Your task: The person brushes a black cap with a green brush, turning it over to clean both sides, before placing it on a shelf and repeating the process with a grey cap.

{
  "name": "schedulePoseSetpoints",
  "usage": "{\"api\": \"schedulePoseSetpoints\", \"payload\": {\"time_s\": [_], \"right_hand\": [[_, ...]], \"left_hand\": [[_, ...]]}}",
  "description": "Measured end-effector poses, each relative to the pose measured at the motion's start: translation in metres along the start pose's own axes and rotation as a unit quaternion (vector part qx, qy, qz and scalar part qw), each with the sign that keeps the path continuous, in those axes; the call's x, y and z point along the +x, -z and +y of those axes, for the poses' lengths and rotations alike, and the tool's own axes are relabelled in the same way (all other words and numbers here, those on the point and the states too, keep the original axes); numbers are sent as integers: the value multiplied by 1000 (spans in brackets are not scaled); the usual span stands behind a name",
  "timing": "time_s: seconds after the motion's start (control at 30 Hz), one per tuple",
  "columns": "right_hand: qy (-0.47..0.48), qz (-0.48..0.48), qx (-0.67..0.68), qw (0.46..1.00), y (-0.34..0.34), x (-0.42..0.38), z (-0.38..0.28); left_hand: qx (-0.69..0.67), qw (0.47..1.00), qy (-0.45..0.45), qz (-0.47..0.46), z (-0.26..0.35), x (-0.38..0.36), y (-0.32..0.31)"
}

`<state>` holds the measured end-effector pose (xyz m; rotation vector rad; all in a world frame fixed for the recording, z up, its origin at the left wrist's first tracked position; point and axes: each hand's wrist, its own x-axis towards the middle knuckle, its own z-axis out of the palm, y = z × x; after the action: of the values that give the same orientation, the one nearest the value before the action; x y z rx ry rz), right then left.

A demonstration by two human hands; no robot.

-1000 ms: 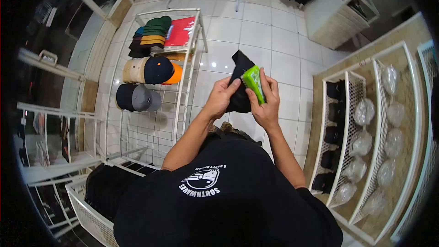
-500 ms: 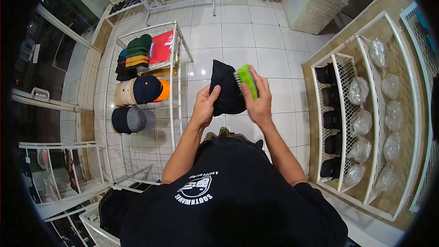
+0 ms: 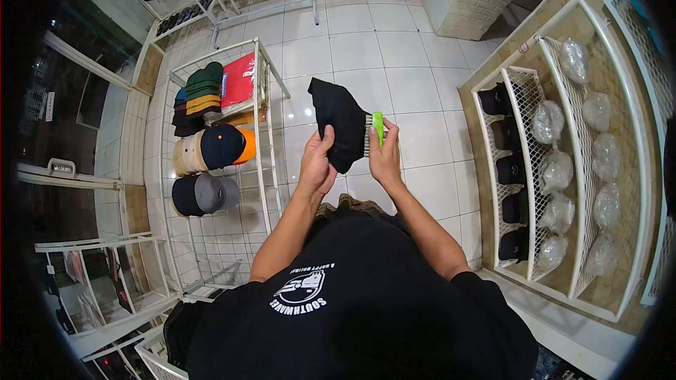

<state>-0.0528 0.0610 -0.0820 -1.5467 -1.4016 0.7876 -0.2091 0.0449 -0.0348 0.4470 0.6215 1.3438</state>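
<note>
In front of my chest, a black cap (image 3: 341, 123) is held up by my left hand (image 3: 318, 162), the thumb lying over its near left edge. My right hand (image 3: 384, 156) grips a bright green brush (image 3: 377, 129) with pale bristles. Those bristles face left and meet the right side of the cap. The fingers of my left hand are mostly hidden behind the fabric.
To the left stands a white wire rack (image 3: 264, 148) with stacked caps (image 3: 211, 148) and a red packet (image 3: 238, 79). On the right, a white wall rack (image 3: 583, 169) carries black caps (image 3: 512, 169) and plastic-wrapped items (image 3: 556, 170). A white brick-patterned counter (image 3: 468, 7) is at the back.
The brush has turned more upright and its bristles have come against the cap's right side. The cap has tilted, and the view has shifted slightly.
</note>
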Motion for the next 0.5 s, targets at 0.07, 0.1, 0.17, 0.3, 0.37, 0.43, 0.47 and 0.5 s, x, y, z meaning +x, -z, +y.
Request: {"api": "schedulePoseSetpoints", "payload": {"time_s": [0.07, 0.1, 0.17, 0.3, 0.37, 0.43, 0.47, 0.5], "right_hand": [[35, 18, 87, 995, 13, -7, -41], [65, 32, 175, 982, 18, -13, -57], [252, 82, -22, 964, 22, -10, -71], [156, 44, -6, 987, 26, 10, -45], [97, 16, 0, 995, 29, 10, -40], [228, 27, 45, 972, 37, 5, -67], [295, 20, -24, 955, 39, 4, -75], [294, 24, -25, 955, 38, 8, -71]], "left_hand": [[9, 1000, -16, -7, 3, 1, -6], [20, 999, -29, -10, 2, -3, -5], [8, 1000, -9, -14, -5, -4, -4], [33, 999, -22, -6, 3, -7, -1], [58, 998, -36, 6, 5, -7, -2], [84, 996, -28, -23, 5, -6, 0], [85, 995, -17, -45, 3, -7, 1], [86, 995, -16, -49, 3, -7, 2]]}}
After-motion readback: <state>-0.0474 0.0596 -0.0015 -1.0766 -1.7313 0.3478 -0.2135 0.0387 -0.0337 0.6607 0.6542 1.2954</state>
